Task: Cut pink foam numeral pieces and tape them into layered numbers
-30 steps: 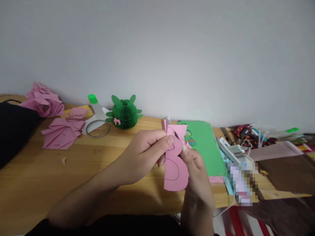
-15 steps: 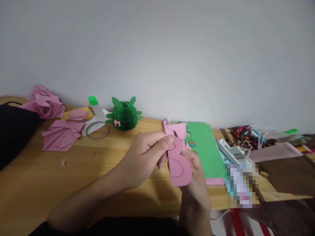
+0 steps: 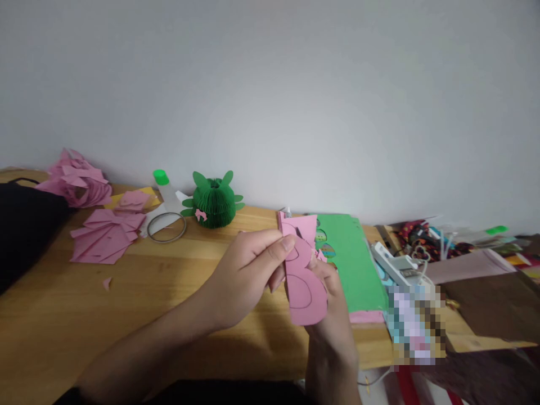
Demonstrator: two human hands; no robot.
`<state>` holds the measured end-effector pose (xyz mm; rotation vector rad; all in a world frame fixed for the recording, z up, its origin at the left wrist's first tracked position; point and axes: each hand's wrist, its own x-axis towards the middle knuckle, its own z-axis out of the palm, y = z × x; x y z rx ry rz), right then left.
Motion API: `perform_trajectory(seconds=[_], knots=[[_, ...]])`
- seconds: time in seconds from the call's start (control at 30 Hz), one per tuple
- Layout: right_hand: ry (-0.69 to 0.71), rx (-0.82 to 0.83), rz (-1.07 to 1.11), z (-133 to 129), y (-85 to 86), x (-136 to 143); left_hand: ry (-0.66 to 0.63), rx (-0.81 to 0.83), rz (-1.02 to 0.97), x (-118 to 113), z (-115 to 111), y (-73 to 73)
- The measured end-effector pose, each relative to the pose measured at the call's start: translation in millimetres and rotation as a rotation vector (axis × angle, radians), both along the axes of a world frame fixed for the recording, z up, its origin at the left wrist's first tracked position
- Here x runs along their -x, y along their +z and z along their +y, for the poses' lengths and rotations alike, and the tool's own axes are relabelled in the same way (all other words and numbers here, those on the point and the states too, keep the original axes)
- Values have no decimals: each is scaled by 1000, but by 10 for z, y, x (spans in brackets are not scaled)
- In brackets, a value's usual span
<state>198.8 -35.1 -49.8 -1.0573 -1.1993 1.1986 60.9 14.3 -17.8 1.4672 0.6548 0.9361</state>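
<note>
My left hand (image 3: 253,270) pinches a folded piece of pink paper (image 3: 307,304) between thumb and fingers. Curved outlines are drawn on the paper, and its right edge is cut into rounded lobes. Behind and to the right of it, my right hand (image 3: 333,298) is closed, mostly covered by the paper. A small dark pointed blade tip of scissors (image 3: 299,231) shows at the cut near the paper's top; their handles are hidden. Left of my hands, a green honeycomb paper ball (image 3: 215,203) with leaf-shaped pieces and a small pink bow stands on the wooden table (image 3: 177,292).
Pink paper scraps (image 3: 107,236), a grey ring (image 3: 166,227) and a green-capped glue bottle (image 3: 162,183) lie at the left. A green sheet (image 3: 358,270) is right of my hands, beside a white power strip (image 3: 392,264) and clutter. A wall rises behind.
The whole scene sits slightly lower in the view, as the camera has tilted a little. Both hands keep nearly the same hold on the pink paper.
</note>
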Motion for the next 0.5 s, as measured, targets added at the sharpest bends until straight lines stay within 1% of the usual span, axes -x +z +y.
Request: perform_trajectory(seconds=[0.17, 0.3, 0.37, 0.5], knots=[[-69, 40, -23, -29, -62, -36, -25, -15, 35, 24, 15, 9], [-133, 27, -36, -37, -95, -57, -22, -34, 66, 45, 29, 13], [-130, 14, -52, -37, -81, -53, 12, -65, 62, 55, 39, 12], [-72, 3, -96, -46, -20, -31, 104, -146, 40, 76, 47, 13]])
